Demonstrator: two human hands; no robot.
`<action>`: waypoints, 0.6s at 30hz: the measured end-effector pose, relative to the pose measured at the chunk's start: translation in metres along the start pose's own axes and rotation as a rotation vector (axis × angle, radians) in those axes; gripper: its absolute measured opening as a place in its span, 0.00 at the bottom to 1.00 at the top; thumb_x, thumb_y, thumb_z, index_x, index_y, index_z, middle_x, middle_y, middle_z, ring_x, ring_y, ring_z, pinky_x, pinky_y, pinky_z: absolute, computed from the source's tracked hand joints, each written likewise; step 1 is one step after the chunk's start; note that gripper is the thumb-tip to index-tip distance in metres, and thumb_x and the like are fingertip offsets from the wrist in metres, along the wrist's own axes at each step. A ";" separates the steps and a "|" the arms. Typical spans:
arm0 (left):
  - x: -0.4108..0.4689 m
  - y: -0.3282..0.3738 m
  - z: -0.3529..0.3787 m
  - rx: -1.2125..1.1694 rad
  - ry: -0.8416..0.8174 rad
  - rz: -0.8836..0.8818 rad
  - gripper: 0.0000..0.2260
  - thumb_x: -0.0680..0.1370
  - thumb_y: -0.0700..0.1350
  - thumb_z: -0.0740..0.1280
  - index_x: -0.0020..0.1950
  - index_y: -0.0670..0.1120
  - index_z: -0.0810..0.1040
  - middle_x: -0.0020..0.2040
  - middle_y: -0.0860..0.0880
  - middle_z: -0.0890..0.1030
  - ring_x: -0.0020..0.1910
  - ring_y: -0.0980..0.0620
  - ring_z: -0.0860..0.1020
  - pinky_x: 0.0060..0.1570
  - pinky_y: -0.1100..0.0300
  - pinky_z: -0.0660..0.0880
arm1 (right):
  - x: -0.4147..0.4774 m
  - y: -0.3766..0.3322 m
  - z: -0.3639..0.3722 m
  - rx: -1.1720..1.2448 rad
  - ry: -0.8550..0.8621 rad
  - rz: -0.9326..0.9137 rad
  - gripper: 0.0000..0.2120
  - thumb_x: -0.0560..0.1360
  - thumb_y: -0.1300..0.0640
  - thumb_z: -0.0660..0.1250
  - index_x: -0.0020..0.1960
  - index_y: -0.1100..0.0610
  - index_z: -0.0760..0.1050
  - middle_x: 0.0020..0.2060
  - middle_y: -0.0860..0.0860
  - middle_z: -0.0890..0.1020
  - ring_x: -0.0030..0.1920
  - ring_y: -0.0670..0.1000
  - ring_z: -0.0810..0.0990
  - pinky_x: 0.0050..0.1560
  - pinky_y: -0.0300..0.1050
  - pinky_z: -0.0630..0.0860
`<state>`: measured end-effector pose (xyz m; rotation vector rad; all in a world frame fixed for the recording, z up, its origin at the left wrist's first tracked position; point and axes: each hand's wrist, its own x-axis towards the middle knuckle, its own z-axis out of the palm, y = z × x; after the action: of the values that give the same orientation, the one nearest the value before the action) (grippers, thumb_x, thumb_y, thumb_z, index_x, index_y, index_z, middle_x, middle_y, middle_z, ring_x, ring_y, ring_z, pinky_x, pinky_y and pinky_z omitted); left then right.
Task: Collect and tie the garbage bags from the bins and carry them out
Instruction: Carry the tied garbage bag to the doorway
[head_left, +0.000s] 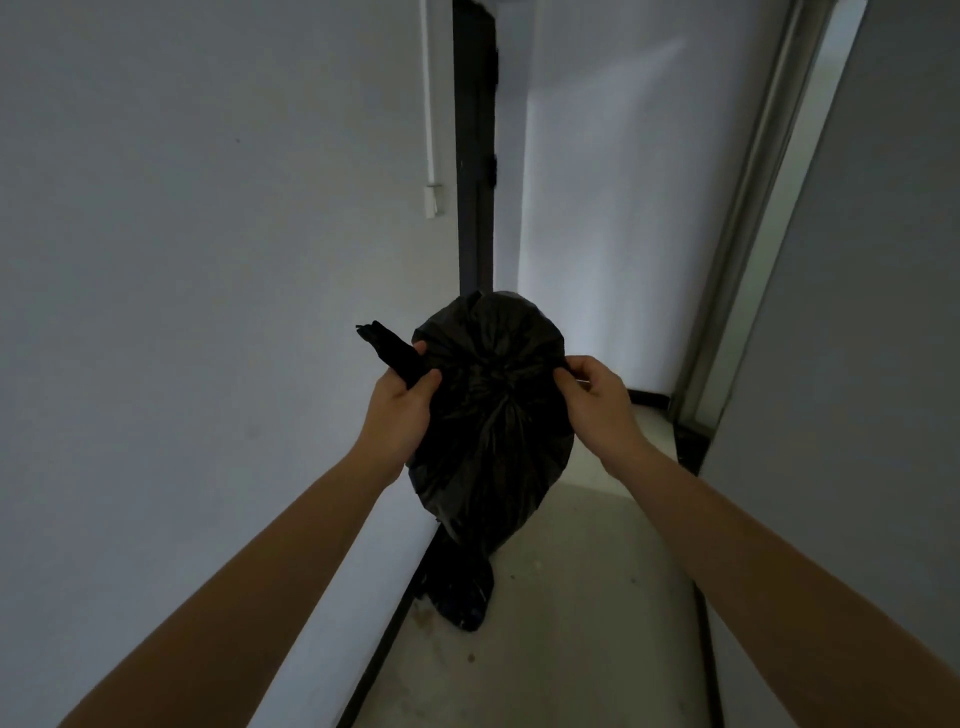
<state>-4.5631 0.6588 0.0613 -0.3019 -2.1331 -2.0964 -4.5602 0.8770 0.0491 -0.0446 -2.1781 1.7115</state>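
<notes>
Black garbage bag (493, 405) held up in mid-air at the centre of the view, in a narrow corridor, its gathered top facing the camera. Left hand (402, 402) grips a twisted strip of the bag's mouth (387, 345), fingers curled round it and the strip's end sticking up and left. Right hand (597, 400) pinches the other strip at the bag's right edge between thumb and fingertips; the strip is mostly hidden. Both forearms bare.

Below the bag, a dark lump of black plastic (460, 587) sits on the concrete floor (571, 623), against the foot of the left wall (208, 260) — can't tell if it's a separate bag.

Behind: dark door frame (474, 156), small white box (432, 200) on the wall beside it, pale frame (753, 208) on the right — dim light.
</notes>
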 end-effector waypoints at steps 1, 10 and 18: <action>0.020 -0.011 0.003 0.015 -0.004 -0.009 0.17 0.83 0.41 0.60 0.70 0.53 0.73 0.59 0.57 0.80 0.57 0.61 0.78 0.57 0.65 0.74 | 0.020 0.012 0.005 -0.006 -0.002 0.020 0.09 0.80 0.53 0.62 0.57 0.53 0.78 0.50 0.46 0.82 0.52 0.47 0.81 0.55 0.44 0.78; 0.191 -0.143 0.020 0.092 0.025 -0.166 0.17 0.83 0.43 0.61 0.72 0.53 0.72 0.60 0.54 0.81 0.58 0.59 0.80 0.60 0.62 0.74 | 0.196 0.135 0.060 -0.043 -0.084 0.138 0.09 0.80 0.53 0.62 0.57 0.52 0.79 0.50 0.44 0.81 0.52 0.46 0.81 0.54 0.42 0.77; 0.291 -0.253 0.013 0.246 0.152 -0.376 0.18 0.84 0.39 0.59 0.48 0.64 0.75 0.46 0.59 0.82 0.44 0.64 0.81 0.53 0.60 0.76 | 0.315 0.255 0.136 -0.108 -0.295 0.313 0.10 0.80 0.54 0.62 0.58 0.53 0.79 0.51 0.49 0.82 0.52 0.49 0.81 0.58 0.47 0.76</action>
<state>-4.9043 0.6830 -0.1164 0.2994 -2.4677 -1.9153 -4.9455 0.8949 -0.1341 -0.1796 -2.5943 1.8614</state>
